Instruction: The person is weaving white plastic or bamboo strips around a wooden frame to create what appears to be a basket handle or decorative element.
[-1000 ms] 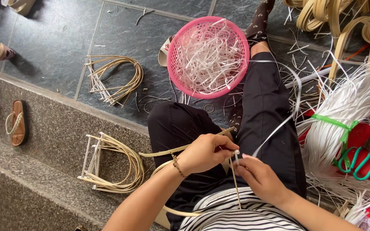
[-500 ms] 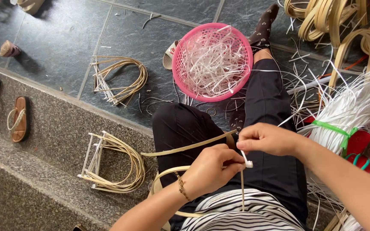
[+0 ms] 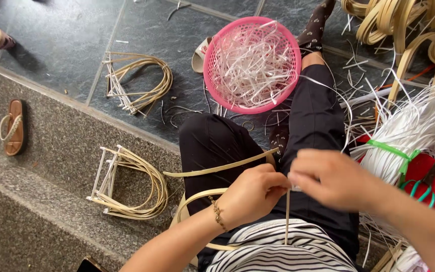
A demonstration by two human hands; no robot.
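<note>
Over the lap: left hand (image 3: 251,194) and right hand (image 3: 331,179) both pinch a thin white strip (image 3: 287,216) against a tan bent cane frame (image 3: 197,201)
Progress: binding looks begun, most of it unbound
Finished: two bound frames (image 3: 132,184) on the steps
Around: pink basket (image 3: 251,63) of offcuts; white strip bundle (image 3: 409,131), scissors (image 3: 424,184) right
Obstruction: none seen

**Our two hands pinched together over the lap**

We bring our left hand (image 3: 251,194) and right hand (image 3: 331,179) fingertip to fingertip, both curled closed in a pinch. Our forearms angle in from below, and the left wrist is bent.
</note>
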